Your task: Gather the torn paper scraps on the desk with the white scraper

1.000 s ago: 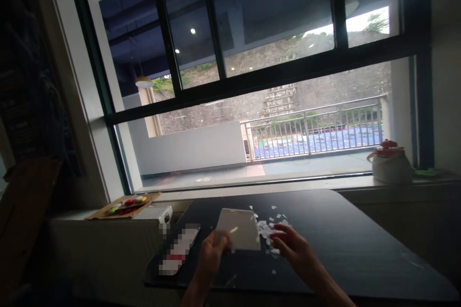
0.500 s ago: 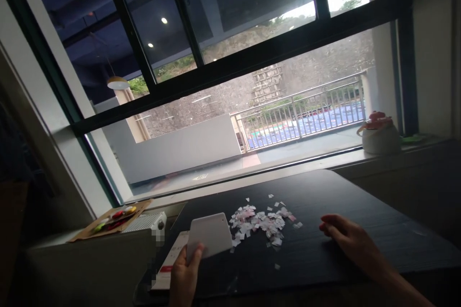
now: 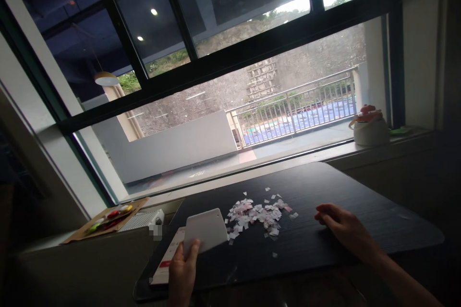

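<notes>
My left hand (image 3: 183, 264) pinches a thin white, rounded-corner panel (image 3: 205, 230) between thumb and fingers at its lower left. The panel is tilted above the table's left side, and its exact kind is unclear. Just right of its edge lies a loose heap of small white and pinkish paper scraps (image 3: 257, 213), a few scattered apart. On the right, my right hand (image 3: 340, 225) hovers over or rests on the table, fingers loosely bent and nothing visible in them. Partly behind the panel and left hand lies a white and red flat box or booklet (image 3: 165, 265).
The dark table (image 3: 324, 182) meets a window sill. A white pot with a red top (image 3: 370, 127) stands on the sill at right. At left are brown paper with colourful items (image 3: 111, 216) and a white ribbed box (image 3: 142, 220). A large window rises behind.
The whole view has shifted slightly, so things appear a little further left and higher. Both hands keep nearly the same places over the table, and the panel stays in my left hand.
</notes>
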Available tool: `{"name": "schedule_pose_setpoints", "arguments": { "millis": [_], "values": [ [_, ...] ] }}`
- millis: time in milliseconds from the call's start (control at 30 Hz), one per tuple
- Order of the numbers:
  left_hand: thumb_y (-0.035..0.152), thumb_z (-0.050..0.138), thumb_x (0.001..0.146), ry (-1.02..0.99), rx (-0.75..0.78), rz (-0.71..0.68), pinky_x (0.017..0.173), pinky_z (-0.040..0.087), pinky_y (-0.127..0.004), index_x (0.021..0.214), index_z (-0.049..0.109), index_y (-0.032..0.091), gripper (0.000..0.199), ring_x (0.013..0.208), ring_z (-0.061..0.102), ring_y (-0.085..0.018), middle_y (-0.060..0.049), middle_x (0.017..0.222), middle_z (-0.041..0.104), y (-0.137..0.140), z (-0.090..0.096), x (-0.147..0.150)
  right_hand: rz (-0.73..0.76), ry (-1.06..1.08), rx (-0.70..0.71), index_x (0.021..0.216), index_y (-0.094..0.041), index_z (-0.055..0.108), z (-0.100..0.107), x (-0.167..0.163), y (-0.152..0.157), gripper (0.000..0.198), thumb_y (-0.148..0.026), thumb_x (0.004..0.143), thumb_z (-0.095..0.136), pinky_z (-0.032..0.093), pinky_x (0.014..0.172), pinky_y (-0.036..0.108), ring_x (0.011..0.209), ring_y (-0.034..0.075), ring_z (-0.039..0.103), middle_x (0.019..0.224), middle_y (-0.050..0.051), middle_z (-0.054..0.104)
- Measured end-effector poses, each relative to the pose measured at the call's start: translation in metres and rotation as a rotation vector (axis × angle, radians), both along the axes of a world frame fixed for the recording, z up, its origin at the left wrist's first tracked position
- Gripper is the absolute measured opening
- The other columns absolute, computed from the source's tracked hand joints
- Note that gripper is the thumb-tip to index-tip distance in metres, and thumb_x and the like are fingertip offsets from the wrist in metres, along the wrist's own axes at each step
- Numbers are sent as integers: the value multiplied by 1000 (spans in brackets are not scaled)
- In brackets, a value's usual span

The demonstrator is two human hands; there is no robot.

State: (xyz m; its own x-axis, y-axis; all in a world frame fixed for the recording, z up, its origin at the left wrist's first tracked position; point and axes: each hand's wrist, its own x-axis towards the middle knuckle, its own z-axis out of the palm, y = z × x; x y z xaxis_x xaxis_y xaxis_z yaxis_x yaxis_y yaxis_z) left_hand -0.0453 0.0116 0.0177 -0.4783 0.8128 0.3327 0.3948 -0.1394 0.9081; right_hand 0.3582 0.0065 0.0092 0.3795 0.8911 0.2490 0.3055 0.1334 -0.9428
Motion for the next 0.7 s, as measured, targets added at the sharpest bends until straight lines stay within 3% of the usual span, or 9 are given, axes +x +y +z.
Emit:
{"name": "schedule_pose_setpoints", "arguments": {
  "millis": [267,700],
  "values": [
    [55,67,52,-48,-46,-70,87,48,-42,81,67,18,47,91,64,-31,-7,85,72,-13,-2,-1,20,5,-2,81,-21,62,-3,0,1,29,-40,63,51,50,69,36,70,24,67,71,3,73],
    [57,62,57,7,-27,-13,89,45,-44,88,66,17,51,92,63,-30,-7,86,71,-7,0,4,19,-19,6,80,-20,61,3,-2,-3,24,-36,65,51,52,68,34,69,22,68,71,3,73]
  ]
}}
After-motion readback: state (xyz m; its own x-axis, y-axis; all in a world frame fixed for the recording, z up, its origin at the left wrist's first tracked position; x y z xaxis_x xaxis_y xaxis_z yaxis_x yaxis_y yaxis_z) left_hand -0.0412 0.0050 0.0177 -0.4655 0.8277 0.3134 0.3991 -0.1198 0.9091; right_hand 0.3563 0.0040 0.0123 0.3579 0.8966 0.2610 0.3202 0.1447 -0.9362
